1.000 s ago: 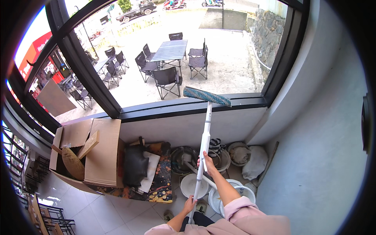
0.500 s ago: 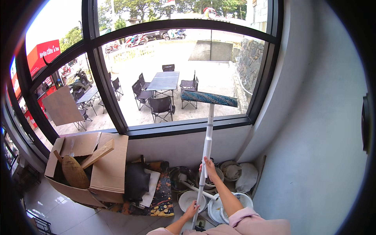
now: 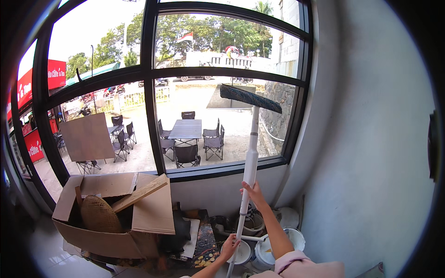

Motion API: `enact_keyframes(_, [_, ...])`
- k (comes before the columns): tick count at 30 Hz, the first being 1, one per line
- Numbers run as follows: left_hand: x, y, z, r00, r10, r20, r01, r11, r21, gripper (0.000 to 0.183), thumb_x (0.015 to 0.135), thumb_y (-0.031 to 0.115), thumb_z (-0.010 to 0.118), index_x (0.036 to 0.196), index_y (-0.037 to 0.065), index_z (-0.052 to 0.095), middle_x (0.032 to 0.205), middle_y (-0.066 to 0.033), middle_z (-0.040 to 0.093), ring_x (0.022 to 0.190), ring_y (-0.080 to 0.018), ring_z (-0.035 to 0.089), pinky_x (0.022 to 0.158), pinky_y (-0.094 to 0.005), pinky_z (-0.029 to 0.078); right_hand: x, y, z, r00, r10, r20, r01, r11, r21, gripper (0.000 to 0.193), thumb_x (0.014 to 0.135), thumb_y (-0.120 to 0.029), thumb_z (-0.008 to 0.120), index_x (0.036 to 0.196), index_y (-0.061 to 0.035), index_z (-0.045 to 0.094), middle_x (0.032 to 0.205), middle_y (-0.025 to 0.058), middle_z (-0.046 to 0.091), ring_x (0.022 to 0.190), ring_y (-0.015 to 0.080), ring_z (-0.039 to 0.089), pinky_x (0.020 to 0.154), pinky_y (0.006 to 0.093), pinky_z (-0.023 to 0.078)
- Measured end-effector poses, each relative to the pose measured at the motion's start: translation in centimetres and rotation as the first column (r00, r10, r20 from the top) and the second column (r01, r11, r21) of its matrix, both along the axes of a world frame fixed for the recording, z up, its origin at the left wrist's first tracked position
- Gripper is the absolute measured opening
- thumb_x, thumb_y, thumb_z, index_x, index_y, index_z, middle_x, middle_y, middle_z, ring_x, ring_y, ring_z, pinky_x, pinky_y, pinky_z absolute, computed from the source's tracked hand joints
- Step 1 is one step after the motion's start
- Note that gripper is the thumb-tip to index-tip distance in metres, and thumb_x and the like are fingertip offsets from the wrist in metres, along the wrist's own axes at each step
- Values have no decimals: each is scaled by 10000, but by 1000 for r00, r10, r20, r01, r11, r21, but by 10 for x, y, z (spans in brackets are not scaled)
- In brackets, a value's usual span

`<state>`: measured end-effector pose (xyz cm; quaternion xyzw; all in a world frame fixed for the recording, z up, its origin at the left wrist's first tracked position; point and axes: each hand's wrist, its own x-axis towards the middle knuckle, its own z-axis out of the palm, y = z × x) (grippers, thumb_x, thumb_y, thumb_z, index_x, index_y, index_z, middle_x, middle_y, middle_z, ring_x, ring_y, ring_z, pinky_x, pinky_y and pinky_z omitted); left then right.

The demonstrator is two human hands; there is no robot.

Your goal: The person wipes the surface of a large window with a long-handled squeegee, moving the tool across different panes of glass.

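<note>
A long white pole runs up from the lower edge and ends in a window washer head (image 3: 251, 98) with a dark blue fuzzy cover. The head is tilted, its right end lower, in front of the lower right window pane (image 3: 185, 109); whether it touches the glass I cannot tell. My right hand (image 3: 252, 192) grips the white pole (image 3: 250, 162) below its thicker section. Lower down, my left hand (image 3: 229, 248) is closed round the same pole.
An open cardboard box (image 3: 153, 215) with a wooden plank and a woven piece stands at the left. White buckets (image 3: 265, 255) and other containers crowd the floor below the window. A pale wall (image 3: 366, 153) bounds the right side. Black window frames (image 3: 153, 116) divide the glass.
The view has tilted upward, showing more of the upper panes. The washer head has risen slightly in the picture and leans more down to its right. Both hands stay on the pole.
</note>
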<state>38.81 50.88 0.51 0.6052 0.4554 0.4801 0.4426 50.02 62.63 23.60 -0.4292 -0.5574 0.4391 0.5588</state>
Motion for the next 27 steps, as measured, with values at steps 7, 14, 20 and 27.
enact_keyframes(7, [-17,-28,54,986,100,133,-120,981,154,309,801,171,636,944,27,404,761,-94,536,623,-149,589,541,-272,474,-22,-52,75,846,-264,463,139,948,286,676,671,-412,715,1069,45,414,890,175,584,801,297,598,700,355,484])
enact_keyframes(14, [-13,-55,61,938,328,115,-347,869,352,356,778,153,654,891,29,340,774,-129,425,618,-245,515,537,-344,420,-54,-97,94,719,-442,536,233,880,414,746,624,-460,729,1079,36,408,918,163,550,848,318,544,729,412,453])
enact_keyframes(20, [-9,-82,82,732,680,39,-612,632,475,390,749,130,668,896,29,322,792,-136,391,639,-281,464,561,-378,383,-84,-95,59,646,-637,421,313,724,615,722,667,-343,712,1166,22,338,1005,180,482,912,360,482,764,437,411])
enact_keyframes(27, [-21,-103,125,733,664,147,-675,685,274,407,760,206,678,915,-6,366,806,-117,397,670,-234,436,618,-346,389,-122,-108,96,947,-299,113,229,882,412,380,728,-126,637,1031,42,481,932,212,558,869,348,557,734,399,436])
